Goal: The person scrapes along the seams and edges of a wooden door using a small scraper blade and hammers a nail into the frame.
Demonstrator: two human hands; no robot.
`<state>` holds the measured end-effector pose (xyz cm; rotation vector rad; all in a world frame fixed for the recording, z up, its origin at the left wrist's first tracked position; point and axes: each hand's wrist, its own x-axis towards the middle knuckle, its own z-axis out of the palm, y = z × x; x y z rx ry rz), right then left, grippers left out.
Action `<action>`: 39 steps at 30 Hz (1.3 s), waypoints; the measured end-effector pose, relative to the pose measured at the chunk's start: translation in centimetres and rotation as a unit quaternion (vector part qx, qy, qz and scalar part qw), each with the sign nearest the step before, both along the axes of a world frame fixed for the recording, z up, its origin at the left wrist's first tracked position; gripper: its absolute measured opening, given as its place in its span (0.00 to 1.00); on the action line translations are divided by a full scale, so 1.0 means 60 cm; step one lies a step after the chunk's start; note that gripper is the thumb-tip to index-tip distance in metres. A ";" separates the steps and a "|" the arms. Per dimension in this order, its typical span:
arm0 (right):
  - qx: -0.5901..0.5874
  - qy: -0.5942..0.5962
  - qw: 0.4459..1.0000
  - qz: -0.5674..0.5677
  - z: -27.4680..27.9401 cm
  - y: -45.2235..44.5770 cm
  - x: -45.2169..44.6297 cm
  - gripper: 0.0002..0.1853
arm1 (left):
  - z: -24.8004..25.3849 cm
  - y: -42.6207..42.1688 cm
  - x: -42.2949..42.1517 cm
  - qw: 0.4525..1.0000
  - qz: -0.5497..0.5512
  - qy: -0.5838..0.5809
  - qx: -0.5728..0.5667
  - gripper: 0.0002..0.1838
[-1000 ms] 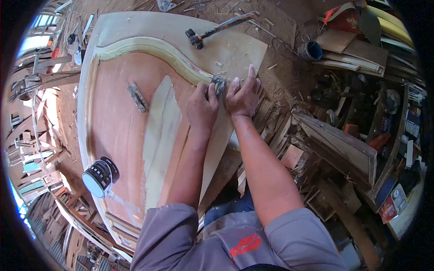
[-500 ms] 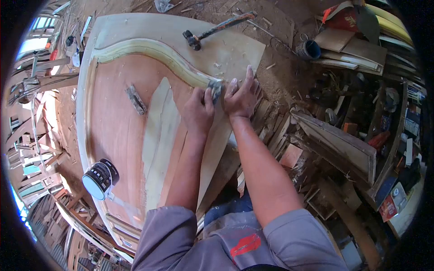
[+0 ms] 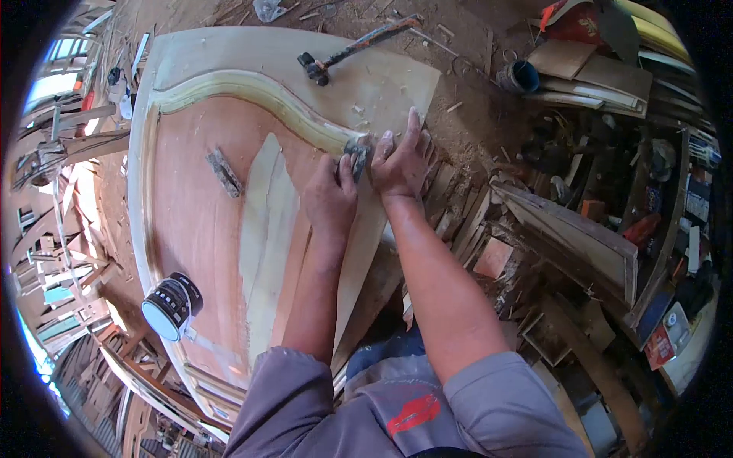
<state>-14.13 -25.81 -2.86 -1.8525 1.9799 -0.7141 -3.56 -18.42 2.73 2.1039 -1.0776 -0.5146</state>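
Observation:
My left hand [image 3: 330, 195] is closed around a small grey, putty-smeared scraper [image 3: 359, 150]. The scraper's end touches the right end of a curved wooden moulding [image 3: 263, 85] on a large wooden panel [image 3: 200, 221]. Just right of the scraper, my right hand [image 3: 401, 164] has its thumb and forefinger stretched out, pale residue on the tips, and nothing visible in its grasp. Another grey-smeared flat piece [image 3: 224, 173] lies on the panel, left of a pale, pointed strip of wood [image 3: 267, 206].
A hammer [image 3: 359, 49] lies on the panel's far part. A black can with a light blue end [image 3: 169, 307] is at the panel's left edge. To the right are a dark bucket [image 3: 518, 77], stacked boards [image 3: 603, 72] and a wooden frame [image 3: 569, 233]. Wood scraps litter the ground.
My left hand and the scraper have shifted slightly down and left, the right hand slightly left. The whole view has also shifted a little; the grip looks the same.

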 end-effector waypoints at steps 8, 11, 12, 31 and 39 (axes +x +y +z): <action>0.006 0.005 1.000 -0.004 0.003 -0.009 0.002 0.41 | 0.005 -0.002 -0.007 0.998 -0.003 -0.047 0.030 0.15; 0.017 0.010 1.000 -0.004 0.001 0.015 0.001 0.42 | 0.005 -0.031 -0.003 0.996 -0.021 -0.081 -0.008 0.14; 0.008 0.010 1.000 -0.003 0.000 0.002 0.001 0.42 | 0.007 -0.032 -0.004 0.998 -0.013 -0.068 0.001 0.14; 0.029 0.012 1.000 -0.003 -0.001 0.011 -0.001 0.43 | 0.016 -0.028 -0.028 0.995 -0.007 -0.094 0.041 0.14; 0.007 0.014 1.000 -0.007 -0.001 0.002 0.001 0.42 | 0.016 -0.016 -0.029 0.994 -0.004 -0.107 0.013 0.14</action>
